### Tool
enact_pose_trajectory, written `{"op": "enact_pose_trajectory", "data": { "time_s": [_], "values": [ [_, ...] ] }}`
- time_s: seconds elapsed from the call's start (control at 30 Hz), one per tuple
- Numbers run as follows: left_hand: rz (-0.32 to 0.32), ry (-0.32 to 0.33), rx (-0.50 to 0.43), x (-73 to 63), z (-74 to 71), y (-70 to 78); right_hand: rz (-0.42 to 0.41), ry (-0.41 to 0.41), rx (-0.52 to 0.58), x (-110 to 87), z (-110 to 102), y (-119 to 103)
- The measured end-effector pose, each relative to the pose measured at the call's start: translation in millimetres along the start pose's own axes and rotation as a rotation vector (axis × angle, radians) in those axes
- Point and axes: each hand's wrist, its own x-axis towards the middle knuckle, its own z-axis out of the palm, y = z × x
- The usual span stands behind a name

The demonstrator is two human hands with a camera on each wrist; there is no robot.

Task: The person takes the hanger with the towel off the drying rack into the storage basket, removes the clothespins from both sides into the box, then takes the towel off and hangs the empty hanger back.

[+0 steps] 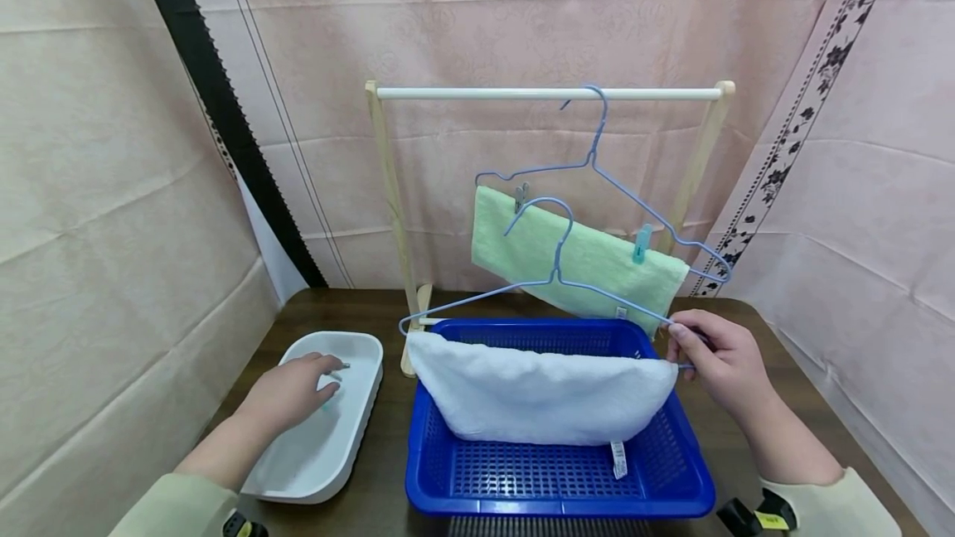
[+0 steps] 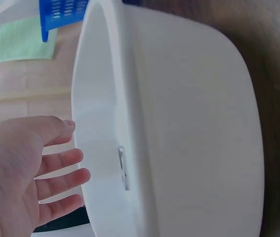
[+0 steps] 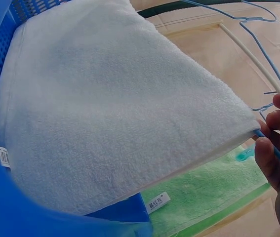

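Note:
My right hand (image 1: 719, 359) pinches the right corner of a blue wire hanger (image 1: 488, 295). Folded over that hanger's lower bar is a white towel (image 1: 545, 396) with a small label, hanging in front of and over the blue basket (image 1: 559, 506). My left hand (image 1: 294, 392) reaches into a white tray (image 1: 356, 429), its fingers loosely bent and apart, holding nothing. A metal clip (image 2: 123, 168) lies inside the tray, near the fingertips. The right wrist view shows the thumb and fingers round the hanger's blue wire (image 3: 278, 155) beside the towel's edge.
A rack with a white bar (image 1: 477, 94) stands behind the basket. From it hangs a second blue hanger (image 1: 594, 157) with a green towel (image 1: 567, 251), held by a metal clip (image 1: 521, 195) and a teal clip (image 1: 642, 244). Cloth walls surround the brown table (image 1: 388, 471).

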Motion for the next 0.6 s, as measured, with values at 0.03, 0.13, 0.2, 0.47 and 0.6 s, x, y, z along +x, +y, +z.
{"op": "enact_pose_trajectory", "data": {
  "time_s": [0.03, 0.13, 0.2, 0.47, 0.6],
  "values": [
    [0.002, 0.005, -0.013, -0.3, -0.6, 2.0, 0.000, 0.001, -0.006, 0.0, -0.2, 0.4],
    [0.006, 0.020, -0.042, -0.9, -1.8, 8.9, -0.004, 0.003, -0.017, 0.1, -0.7, 0.7],
    [0.013, 0.029, -0.060, -0.9, -2.3, 14.3, -0.008, 0.006, -0.021, 0.5, -0.9, -0.7],
    [0.001, 0.050, -0.130, 1.5, -8.0, 38.5, 0.016, 0.006, -0.020, 1.8, -2.9, -6.5],
    [-0.001, 0.071, -0.193, 2.3, -12.1, 49.9, 0.029, 0.006, -0.010, 2.2, -3.6, -7.7]
  ]
}}
